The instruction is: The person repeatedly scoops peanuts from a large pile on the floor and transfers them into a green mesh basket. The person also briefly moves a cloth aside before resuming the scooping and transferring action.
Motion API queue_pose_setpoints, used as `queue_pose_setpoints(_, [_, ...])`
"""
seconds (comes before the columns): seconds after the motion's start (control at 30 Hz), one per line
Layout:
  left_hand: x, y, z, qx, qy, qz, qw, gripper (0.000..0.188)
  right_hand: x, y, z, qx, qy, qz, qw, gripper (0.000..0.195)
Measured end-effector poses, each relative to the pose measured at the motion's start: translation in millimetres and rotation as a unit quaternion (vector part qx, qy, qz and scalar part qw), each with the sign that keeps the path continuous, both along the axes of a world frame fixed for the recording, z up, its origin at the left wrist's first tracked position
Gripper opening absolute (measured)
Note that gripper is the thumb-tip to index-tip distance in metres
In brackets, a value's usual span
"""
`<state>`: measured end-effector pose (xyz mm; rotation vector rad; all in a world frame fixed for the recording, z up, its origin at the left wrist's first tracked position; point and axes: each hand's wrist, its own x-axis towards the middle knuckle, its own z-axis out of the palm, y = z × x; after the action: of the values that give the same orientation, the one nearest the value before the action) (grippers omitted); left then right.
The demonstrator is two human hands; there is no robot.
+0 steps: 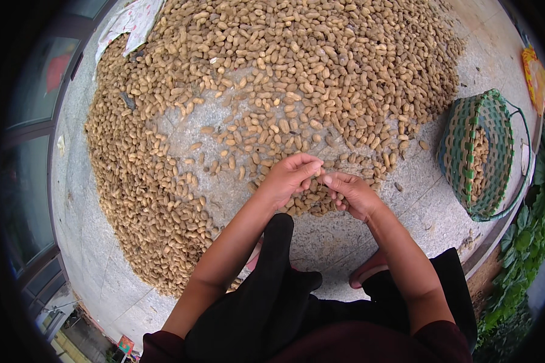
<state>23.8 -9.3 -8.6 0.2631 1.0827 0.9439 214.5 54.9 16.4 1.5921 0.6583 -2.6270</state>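
Note:
Unshelled peanuts (354, 68) lie spread in a wide pile over the paved floor. My left hand (291, 178) is above the near edge of the pile, its thumb and fingers pinched on a small peanut (318, 173). Close beside it on the right, my right hand (350, 192) has its thumb against the forefinger near the same peanut, and its curled lower fingers appear to hold another peanut. A small heap of peanuts (315, 202) lies right below both hands, partly hidden by them.
A green woven basket (454, 145) with peanuts inside stands on the right. A patterned cloth (136, 22) lies at the pile's upper left. Beyond the basket are a yellow and red bag (535, 79) and leafy plants (522, 254). Framed glass panes (27, 195) line the left side.

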Motion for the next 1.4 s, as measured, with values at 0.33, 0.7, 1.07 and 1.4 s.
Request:
queue_pose_setpoints(0.33, [0.2,2.2,10.2,0.07,-0.258,0.078,0.96,0.019,-8.8,20.3,35.3,0.227,0.132,0.113,0.958,0.016])
queue_pose_setpoints(0.7, [-37.6,-8.8,0.0,0.004,-0.162,-0.031,0.986,0.017,72.2,-54.3,7.3,0.325,0.049,0.622,0.711,0.019])
queue_pose_setpoints(1.07, [35.8,-21.0,-14.3,0.147,0.578,-0.373,0.71,0.02,16.8,-12.7,-49.5,0.601,-0.24,0.436,0.625,0.019])
queue_pose_setpoints(1.4, [-63.2,-26.2,7.6,0.074,-0.159,-0.006,0.985,0.027,58.5,56.5,17.0,0.038,0.204,-0.051,0.977,0.017])
